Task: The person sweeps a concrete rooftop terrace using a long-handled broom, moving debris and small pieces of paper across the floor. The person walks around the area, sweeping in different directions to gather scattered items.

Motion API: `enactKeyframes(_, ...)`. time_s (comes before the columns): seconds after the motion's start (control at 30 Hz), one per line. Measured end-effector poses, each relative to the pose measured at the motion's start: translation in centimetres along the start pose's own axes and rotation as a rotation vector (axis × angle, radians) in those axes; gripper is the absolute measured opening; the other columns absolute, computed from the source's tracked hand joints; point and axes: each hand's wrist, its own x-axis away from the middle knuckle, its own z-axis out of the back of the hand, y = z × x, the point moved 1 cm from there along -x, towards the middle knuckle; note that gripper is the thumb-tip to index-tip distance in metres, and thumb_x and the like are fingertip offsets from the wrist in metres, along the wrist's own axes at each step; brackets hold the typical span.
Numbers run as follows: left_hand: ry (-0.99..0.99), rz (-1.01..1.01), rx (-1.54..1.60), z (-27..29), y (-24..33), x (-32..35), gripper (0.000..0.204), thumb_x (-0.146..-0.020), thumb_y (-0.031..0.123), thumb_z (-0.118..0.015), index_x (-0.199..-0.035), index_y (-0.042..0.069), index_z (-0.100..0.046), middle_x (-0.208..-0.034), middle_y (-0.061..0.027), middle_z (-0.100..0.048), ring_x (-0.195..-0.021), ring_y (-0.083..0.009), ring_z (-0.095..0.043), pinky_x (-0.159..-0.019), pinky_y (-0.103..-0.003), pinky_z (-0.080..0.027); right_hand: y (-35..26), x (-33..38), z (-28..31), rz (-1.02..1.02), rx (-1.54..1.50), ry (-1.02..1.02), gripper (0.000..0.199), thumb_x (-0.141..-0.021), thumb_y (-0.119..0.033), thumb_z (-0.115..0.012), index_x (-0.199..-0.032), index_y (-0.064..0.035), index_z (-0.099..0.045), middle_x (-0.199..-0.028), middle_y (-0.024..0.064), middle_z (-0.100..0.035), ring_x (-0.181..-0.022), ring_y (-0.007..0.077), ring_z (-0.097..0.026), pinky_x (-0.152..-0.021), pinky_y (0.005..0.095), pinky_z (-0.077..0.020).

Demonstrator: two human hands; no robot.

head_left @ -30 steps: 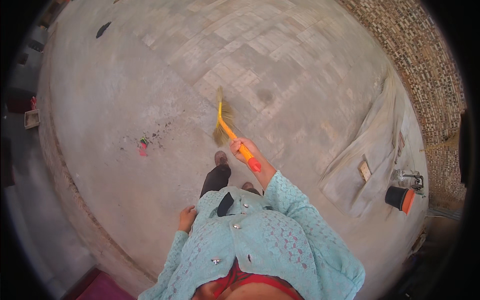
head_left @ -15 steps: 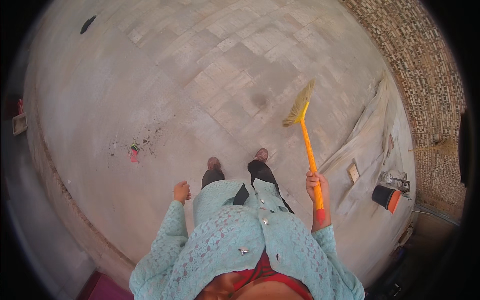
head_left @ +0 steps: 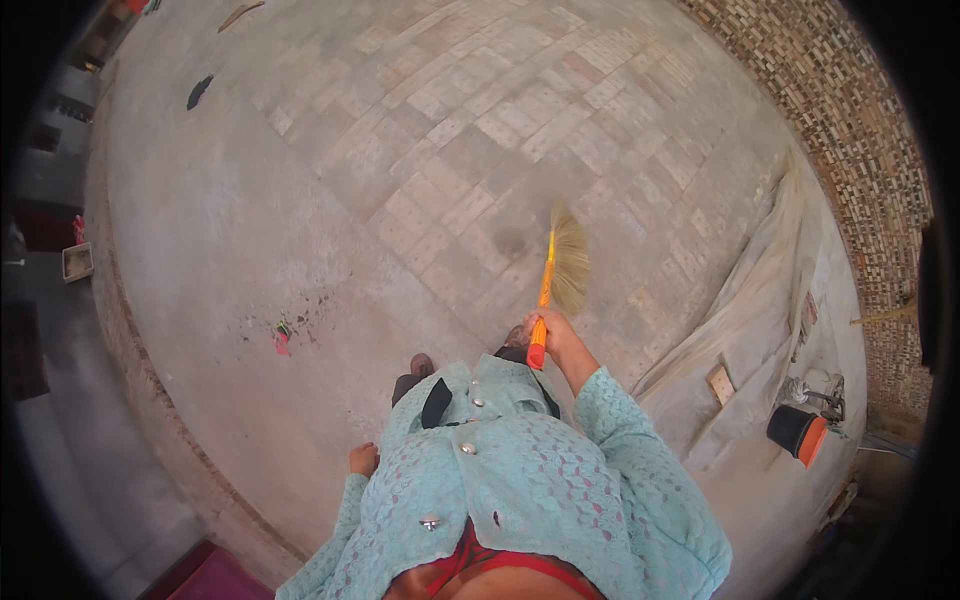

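My right hand (head_left: 556,335) is wrapped round the orange handle of a grass broom (head_left: 571,262) in front of my body. The handle's red end (head_left: 536,356) points toward me, and the pale bristles fan out away from me, their side facing right. Whether the bristles touch the floor I cannot tell. Beside my left hip hangs my left hand (head_left: 364,459), its fingers loosely curled with nothing seen in them. Some dark debris with a pink and green scrap (head_left: 282,342) lies on the floor ahead to the left.
Brick paving (head_left: 520,130) stretches ahead, bordered at the right by a brick wall (head_left: 830,100). A wrinkled sheet (head_left: 730,310) lies along the right, with a brick (head_left: 720,384) and a black and orange bucket (head_left: 797,434). A raised edge (head_left: 140,360) runs along the left. A dark object (head_left: 199,92) lies far left.
My right hand has swung left and inward with the broom, whose bristles have turned from upper left to the right. My left hand has dropped back closer to my side. The view has shifted slightly.
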Motion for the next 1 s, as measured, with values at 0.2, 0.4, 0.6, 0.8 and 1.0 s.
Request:
enactKeyframes(0.2, -0.054, -0.301, -0.07, -4.9, 7.1, 3.3, 0.028, -0.075, 0.013, -0.049, -0.098, 0.001, -0.058, -0.067, -0.0052, -0.057, -0.054, -0.0117, -0.05, -0.046, -0.024, -0.04, -1.3, -0.4, -7.9, -0.392, 0.013, -0.271, 0.008, -0.076, -0.004, -0.047, -0.076, -0.0003, -0.04, -0.058, 0.0043, -0.045, -0.043, 0.007, -0.043, -0.038, 0.02, -0.039)
enactKeyframes(0.4, 0.018, -0.299, -0.069, -7.5, 14.2, 8.6, 0.03, -0.075, 0.012, -0.049, -0.102, 0.001, -0.055, -0.068, -0.0059, -0.056, -0.053, -0.0122, -0.05, -0.046, -0.024, -0.041, -4.9, 2.2, -10.5, -0.337, -0.026, -0.579, 0.014, -0.078, -0.003, -0.044, -0.091, -0.0011, -0.04, -0.069, 0.0063, -0.047, -0.045, 0.0048, -0.043, -0.039, 0.0171, -0.0388)
enactKeyframes(0.6, -0.09, -0.168, -0.117, -8.6, 14.3, 2.8, 0.035, -0.073, 0.011, -0.051, -0.106, 0.002, -0.053, -0.064, -0.0068, -0.054, -0.049, -0.0141, -0.05, -0.042, -0.027, -0.042, -10.1, 6.0, -12.5, -0.015, 0.136, -0.576, 0.022, -0.079, -0.002, -0.043, -0.1, -0.0046, -0.037, -0.074, 0.0083, -0.047, -0.047, 0.0039, -0.042, -0.039, 0.0164, -0.0382)
enactKeyframes(0.8, -0.202, -0.131, -0.061, -15.2, 24.7, -5.8, 0.037, -0.073, 0.01, -0.049, -0.109, 0.003, -0.051, -0.065, -0.0081, -0.054, -0.044, -0.015, -0.051, -0.038, -0.028, -0.045, -16.2, 10.4, -10.7, 0.212, 0.001, -0.346, 0.019, -0.078, -0.002, -0.046, -0.095, -0.0045, -0.039, -0.074, 0.0086, -0.048, -0.048, 0.0046, -0.043, -0.04, 0.017, -0.0387)
enactKeyframes(1.0, -0.344, -0.234, 0.088, -19.9, 37.5, -7.5, 0.037, -0.075, 0.011, -0.048, -0.111, 0.004, -0.049, -0.065, -0.0064, -0.051, -0.043, -0.0134, -0.049, -0.036, -0.026, -0.043, -20.2, 13.8, -6.4, 0.333, -0.264, -0.189, 0.01, -0.077, -0.002, -0.047, -0.085, 0.0013, -0.042, -0.07, 0.0077, -0.047, -0.049, 0.0064, -0.045, -0.043, 0.0184, -0.0407)
